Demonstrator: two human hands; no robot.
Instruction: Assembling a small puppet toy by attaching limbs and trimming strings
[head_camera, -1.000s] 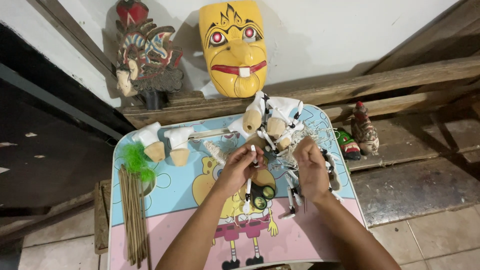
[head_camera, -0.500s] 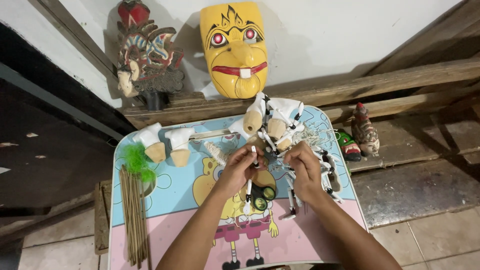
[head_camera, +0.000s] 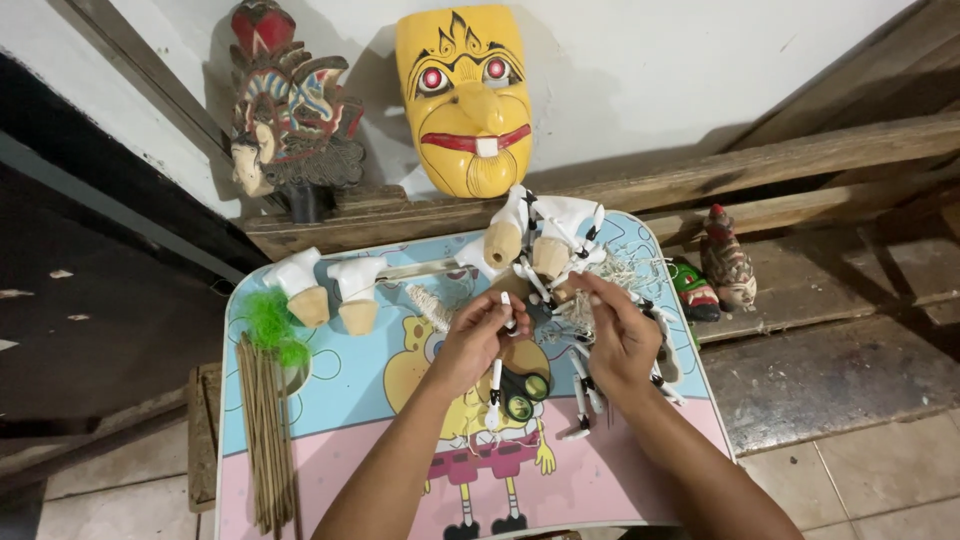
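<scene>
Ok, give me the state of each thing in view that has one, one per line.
left hand: pinching a white jointed puppet limb, which hangs down
right hand: closed on a tangle of puppet limbs
yellow mask: upright against the wall
bundle of sticks: lying flat on the small table
green tuft: lying loose

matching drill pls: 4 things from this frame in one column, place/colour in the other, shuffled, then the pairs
Things:
1. yellow mask
2. bundle of thin sticks
3. green tuft
4. left hand

Places or states:
A. lies along the left side of the small table
B. leans on the white wall behind the table
C. pinches a white jointed puppet limb with black bands
D. sits at the sticks' far end, near two white-wrapped wooden pieces

Pairs: 1-B, 2-A, 3-D, 4-C
</scene>
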